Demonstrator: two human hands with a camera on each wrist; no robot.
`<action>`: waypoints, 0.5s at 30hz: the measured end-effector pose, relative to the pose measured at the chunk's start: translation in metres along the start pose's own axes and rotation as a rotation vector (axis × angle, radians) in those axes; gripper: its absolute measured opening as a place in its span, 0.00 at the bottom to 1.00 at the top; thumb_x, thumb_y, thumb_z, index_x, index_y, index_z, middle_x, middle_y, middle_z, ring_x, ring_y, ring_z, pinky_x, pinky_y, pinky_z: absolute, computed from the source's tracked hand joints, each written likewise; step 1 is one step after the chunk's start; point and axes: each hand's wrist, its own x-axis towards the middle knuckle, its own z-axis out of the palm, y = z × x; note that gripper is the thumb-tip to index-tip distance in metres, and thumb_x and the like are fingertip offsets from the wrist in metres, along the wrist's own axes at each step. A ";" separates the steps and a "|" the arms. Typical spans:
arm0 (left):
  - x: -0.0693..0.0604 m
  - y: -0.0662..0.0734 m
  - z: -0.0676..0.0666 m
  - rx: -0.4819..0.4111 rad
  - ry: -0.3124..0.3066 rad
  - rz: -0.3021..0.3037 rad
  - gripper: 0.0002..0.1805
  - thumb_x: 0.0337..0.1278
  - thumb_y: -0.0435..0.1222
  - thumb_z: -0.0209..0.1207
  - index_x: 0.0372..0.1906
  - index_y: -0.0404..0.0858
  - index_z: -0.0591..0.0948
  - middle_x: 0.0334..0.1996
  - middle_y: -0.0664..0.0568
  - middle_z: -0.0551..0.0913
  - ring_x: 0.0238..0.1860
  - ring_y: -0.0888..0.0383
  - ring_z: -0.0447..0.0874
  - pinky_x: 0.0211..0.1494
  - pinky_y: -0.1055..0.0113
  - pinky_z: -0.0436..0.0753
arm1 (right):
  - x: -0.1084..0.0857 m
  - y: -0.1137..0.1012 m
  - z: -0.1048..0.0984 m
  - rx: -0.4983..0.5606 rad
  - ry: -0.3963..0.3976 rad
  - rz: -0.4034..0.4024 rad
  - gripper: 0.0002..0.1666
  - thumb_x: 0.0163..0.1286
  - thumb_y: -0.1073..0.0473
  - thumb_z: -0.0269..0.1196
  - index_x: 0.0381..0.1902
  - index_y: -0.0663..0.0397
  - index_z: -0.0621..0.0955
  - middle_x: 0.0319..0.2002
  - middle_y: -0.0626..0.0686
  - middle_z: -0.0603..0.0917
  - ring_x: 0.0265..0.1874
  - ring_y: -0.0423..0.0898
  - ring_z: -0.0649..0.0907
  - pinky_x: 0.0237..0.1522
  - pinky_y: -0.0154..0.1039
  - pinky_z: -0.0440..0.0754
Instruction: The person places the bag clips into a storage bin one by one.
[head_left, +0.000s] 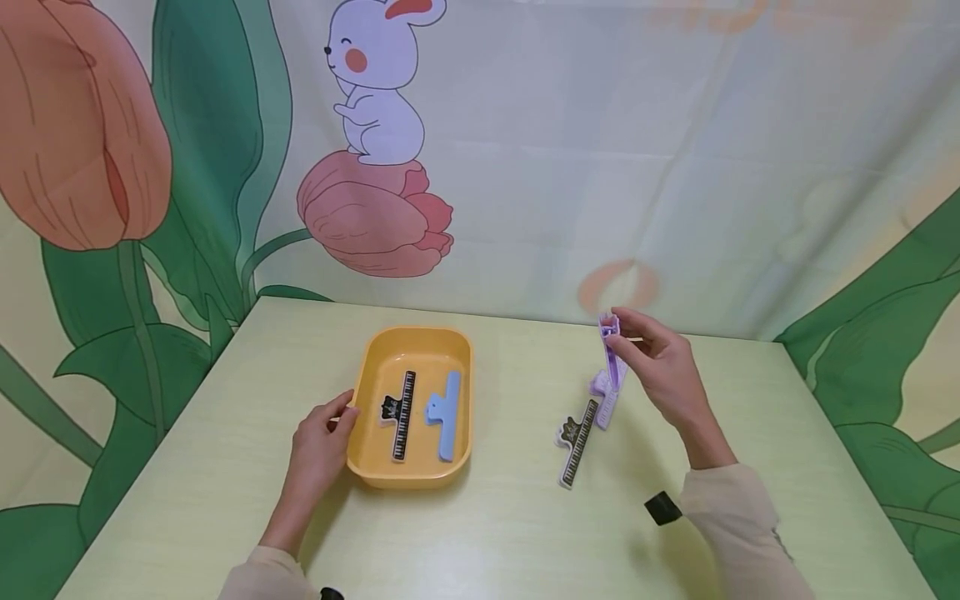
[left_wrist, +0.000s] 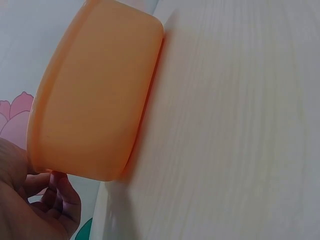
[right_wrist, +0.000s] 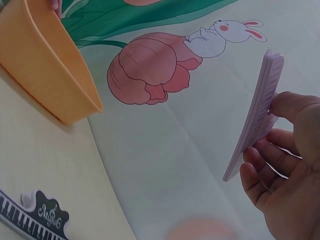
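My left hand (head_left: 318, 442) grips the left rim of a yellow plastic tray (head_left: 408, 481) that stands on the table. Inside the tray lie a black piano-keyboard clip (head_left: 403, 417) and a light blue clip (head_left: 450, 417). On the right, my right hand (head_left: 663, 371) pinches a purple clip (head_left: 609, 342) between thumb and fingers, raised above the table. In the right wrist view this clip (right_wrist: 260, 107) shows a keyboard-like pattern. Below it, another purple clip (head_left: 606, 408) lies on the table, partly hidden, and a black-and-white piano-keyboard clip (head_left: 579, 446) lies beside that one.
The pale wooden-looking table (head_left: 510, 533) ends at the back against a curtain (head_left: 562, 167) printed with tulips and a rabbit. A small black block (head_left: 663, 507) shows beside the right sleeve.
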 end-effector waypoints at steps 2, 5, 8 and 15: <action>0.000 0.000 0.000 0.000 0.003 0.002 0.25 0.81 0.38 0.52 0.75 0.34 0.71 0.52 0.39 0.76 0.52 0.45 0.76 0.46 0.65 0.78 | 0.002 -0.002 0.005 0.018 -0.014 0.002 0.26 0.76 0.58 0.65 0.68 0.60 0.79 0.52 0.56 0.83 0.42 0.43 0.83 0.45 0.28 0.81; 0.000 0.001 0.000 -0.001 0.010 0.006 0.25 0.81 0.38 0.52 0.74 0.33 0.72 0.52 0.39 0.77 0.52 0.45 0.77 0.47 0.64 0.79 | 0.004 -0.004 0.012 0.040 -0.033 -0.003 0.26 0.76 0.58 0.66 0.68 0.59 0.79 0.52 0.56 0.83 0.42 0.44 0.83 0.45 0.29 0.81; 0.000 0.001 0.000 -0.001 0.010 0.004 0.25 0.80 0.38 0.52 0.74 0.34 0.72 0.52 0.39 0.77 0.52 0.45 0.77 0.48 0.63 0.79 | 0.007 -0.006 0.019 0.054 -0.052 -0.008 0.26 0.75 0.58 0.66 0.68 0.58 0.79 0.52 0.56 0.83 0.42 0.45 0.84 0.46 0.30 0.81; -0.002 0.002 0.000 -0.001 0.005 -0.003 0.25 0.81 0.38 0.52 0.75 0.33 0.71 0.53 0.39 0.76 0.52 0.45 0.77 0.48 0.61 0.79 | 0.012 -0.014 0.033 0.086 -0.077 -0.006 0.27 0.74 0.57 0.67 0.68 0.57 0.79 0.52 0.57 0.84 0.42 0.46 0.85 0.46 0.31 0.80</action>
